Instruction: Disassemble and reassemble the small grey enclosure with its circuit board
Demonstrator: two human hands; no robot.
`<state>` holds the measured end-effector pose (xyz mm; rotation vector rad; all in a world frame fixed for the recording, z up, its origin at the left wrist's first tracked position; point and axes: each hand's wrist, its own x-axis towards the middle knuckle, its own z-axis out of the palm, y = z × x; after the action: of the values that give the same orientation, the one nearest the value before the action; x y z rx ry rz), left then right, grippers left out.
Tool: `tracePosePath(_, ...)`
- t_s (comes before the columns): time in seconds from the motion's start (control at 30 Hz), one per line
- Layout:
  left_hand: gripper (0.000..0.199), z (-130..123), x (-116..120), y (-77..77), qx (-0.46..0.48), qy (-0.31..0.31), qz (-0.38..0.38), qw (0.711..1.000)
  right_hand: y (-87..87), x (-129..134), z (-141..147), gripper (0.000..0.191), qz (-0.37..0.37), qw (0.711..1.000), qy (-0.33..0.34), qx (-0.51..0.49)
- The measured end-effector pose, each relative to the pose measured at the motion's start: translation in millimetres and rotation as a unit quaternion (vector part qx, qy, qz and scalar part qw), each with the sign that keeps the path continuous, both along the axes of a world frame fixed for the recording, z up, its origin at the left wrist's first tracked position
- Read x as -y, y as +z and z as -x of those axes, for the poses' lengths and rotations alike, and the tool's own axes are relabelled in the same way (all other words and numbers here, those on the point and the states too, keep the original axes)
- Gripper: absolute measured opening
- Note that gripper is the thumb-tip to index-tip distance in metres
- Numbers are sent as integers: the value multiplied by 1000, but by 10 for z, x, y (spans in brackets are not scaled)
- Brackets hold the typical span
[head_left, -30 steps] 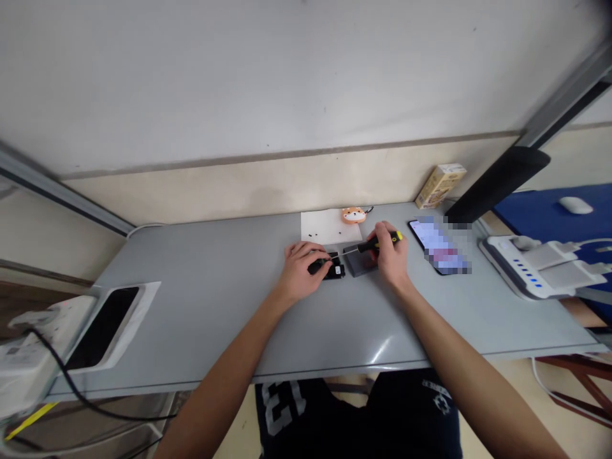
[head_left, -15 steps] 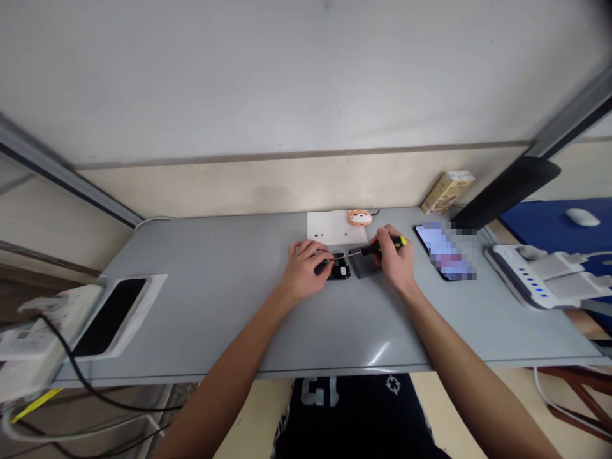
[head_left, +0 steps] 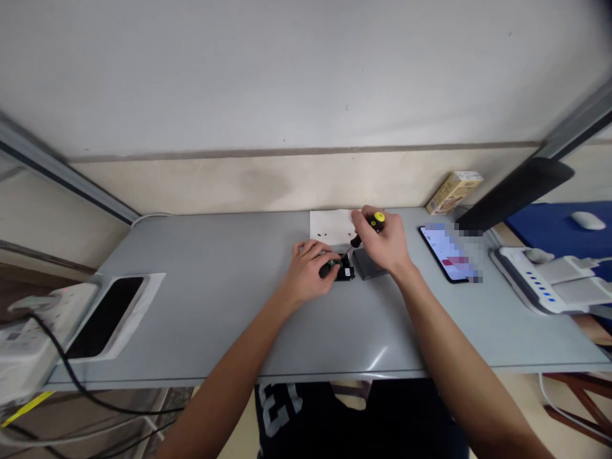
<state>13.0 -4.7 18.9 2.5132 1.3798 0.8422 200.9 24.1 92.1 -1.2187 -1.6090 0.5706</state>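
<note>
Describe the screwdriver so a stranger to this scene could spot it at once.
On the long grey table, find the white paper at the back. Beside it, the right hand grips the screwdriver, tilted with its shaft down toward the black device at the left hand. Its yellow end cap sets it apart from the device and the grey slab.
</note>
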Motion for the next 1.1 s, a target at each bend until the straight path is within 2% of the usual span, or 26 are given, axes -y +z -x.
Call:
tracePosePath(0.13,45,72,-7,71,-22,-59,64,996,-215,-27,-35,42,2,998,-60,-30)
tracePosePath(0.27,61,89,-39,47,-22,-69,88,993,-345,-76,-89,41,9,996,-77,-45)
tracePosePath(0.47,51,59,-66,-20,-26,-70,103,992,-351,-98,-102,40,19,994,-79,-73)
tracePosePath(1.1,48,67,-69,-5,-26,-71,100,992,-359,-75,-58,39,10,997,-59,-57)
